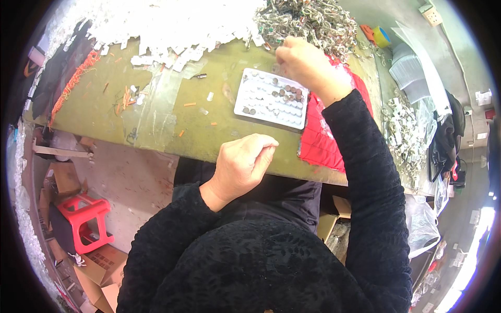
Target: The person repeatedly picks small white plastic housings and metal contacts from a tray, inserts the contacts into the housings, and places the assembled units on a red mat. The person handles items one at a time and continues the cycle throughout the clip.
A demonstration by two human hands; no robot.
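Note:
My left hand point(241, 164) is closed at the front edge of the table, thumb pressed against curled fingers; whatever it may hold is hidden. Farther out, my right hand point(307, 60) hovers beyond the white tray point(269, 123), at the near side of a heap of tangled cord loops point(313, 23). Its fingers are bent together, and anything between them is out of sight. The shallow tray has rows of round hollows, with several small dark round pieces point(282, 93) in some of them. A red cloth point(319, 136) lies beside the tray, partly under my right forearm.
White tags point(156, 31) are piled at the back left. Orange threads point(73, 86) and scraps lie on the green tabletop point(193, 133). A roll of tape point(381, 36) and more looped cords point(407, 128) are at right. A red stool point(86, 221) stands on the floor at left, by cardboard boxes point(102, 263).

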